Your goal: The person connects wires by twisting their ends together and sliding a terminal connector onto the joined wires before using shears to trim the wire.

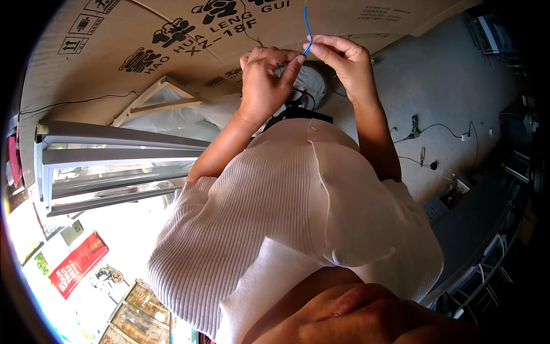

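A thin blue wire [307,26] runs down from the top of the view to between my hands, above a large printed cardboard sheet [100,57]. My left hand [266,77] is curled, its thumb and index fingertips pinched at the wire's lower end. Just to its right, my right hand [346,66] pinches the same wire a little higher between thumb and fingers. A thin dark wire [248,35] hangs down the cardboard behind my left hand. Behind and below my hands is a pale round bundle [309,86], partly hidden, with dark loops on it.
Grey metal frames [120,139] and a wooden frame [150,106] with plastic sheeting stand at left. Cables and tools [422,155] lie on the grey floor [412,86] at right, beside a dark bench [475,229]. A red sign [77,264] shows in bright light at lower left.
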Demonstrator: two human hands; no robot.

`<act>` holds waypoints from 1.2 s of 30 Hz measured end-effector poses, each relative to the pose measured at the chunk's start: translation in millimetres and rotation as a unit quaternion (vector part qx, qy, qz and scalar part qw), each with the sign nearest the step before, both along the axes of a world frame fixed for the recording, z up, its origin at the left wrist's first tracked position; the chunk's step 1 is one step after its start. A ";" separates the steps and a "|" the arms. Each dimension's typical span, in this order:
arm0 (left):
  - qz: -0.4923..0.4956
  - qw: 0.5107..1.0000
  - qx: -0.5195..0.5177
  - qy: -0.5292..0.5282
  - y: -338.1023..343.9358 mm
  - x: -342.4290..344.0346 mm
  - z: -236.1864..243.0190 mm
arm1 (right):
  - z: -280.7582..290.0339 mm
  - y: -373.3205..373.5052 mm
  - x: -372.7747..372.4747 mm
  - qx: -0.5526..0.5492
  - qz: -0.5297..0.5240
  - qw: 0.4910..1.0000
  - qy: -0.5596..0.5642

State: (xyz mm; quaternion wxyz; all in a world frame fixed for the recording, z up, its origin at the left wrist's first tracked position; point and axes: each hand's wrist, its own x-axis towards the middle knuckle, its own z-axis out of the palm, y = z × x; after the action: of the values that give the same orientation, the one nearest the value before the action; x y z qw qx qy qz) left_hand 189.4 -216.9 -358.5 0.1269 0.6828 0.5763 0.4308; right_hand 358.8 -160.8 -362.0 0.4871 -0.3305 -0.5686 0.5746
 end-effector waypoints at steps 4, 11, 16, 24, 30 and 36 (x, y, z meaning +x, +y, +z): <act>-0.038 0.999 -0.020 -0.020 -1.9 -1.2 2.7 | 0.4 3.1 8.1 0.011 0.038 0.999 -0.025; -0.107 0.993 -0.046 0.003 0.9 -7.0 9.2 | 3.4 6.1 19.4 -0.073 0.134 0.988 -0.023; -0.140 0.985 -0.094 -0.043 0.7 -7.7 10.0 | -4.1 4.1 16.5 -0.123 0.163 0.973 0.104; -0.177 0.908 -0.245 -0.290 1.8 -2.5 25.5 | -15.8 3.5 10.4 -0.138 0.130 0.961 0.201; -0.044 0.999 -0.022 -0.017 -12.4 10.3 16.4 | -9.3 -10.9 -4.8 0.038 -0.053 0.998 0.011; -0.020 1.000 -0.023 -0.003 -13.6 10.1 -13.7 | -12.9 -10.3 0.7 -0.182 0.032 0.980 0.079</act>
State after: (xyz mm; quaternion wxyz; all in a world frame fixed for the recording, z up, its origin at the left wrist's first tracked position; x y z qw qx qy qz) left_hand 199.5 -230.5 -372.3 0.1530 0.6900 0.5719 0.4164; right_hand 359.5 -171.1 -374.9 0.4441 -0.3486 -0.4245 0.7078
